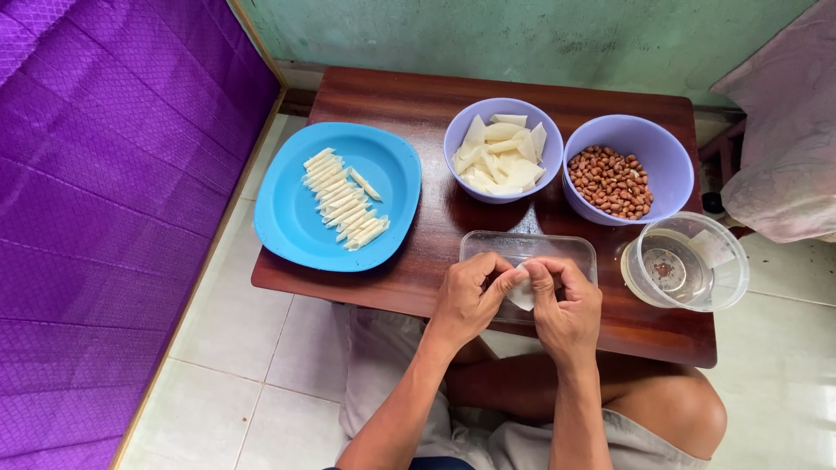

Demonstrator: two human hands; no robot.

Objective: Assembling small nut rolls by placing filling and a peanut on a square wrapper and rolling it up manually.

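Note:
My left hand [468,294] and my right hand [566,305] meet over a clear rectangular tray [557,248] at the table's front edge. Together they pinch a small white wrapper sheet [522,294] between their fingertips. A blue plate [292,218] at the left carries a row of several thin white rolled pieces [341,198]. Beyond my hands stands a lilac bowl [461,130] of white wrapper triangles [502,152]. Beside it on the right is a lilac bowl [666,152] of brown peanuts [612,181].
A clear round bowl [727,270] with a little liquid sits at the right of the dark wooden low table [418,109]. A purple quilted surface [104,174] fills the left. Pale fabric [784,148] lies at the right. My bent legs rest on white floor tiles.

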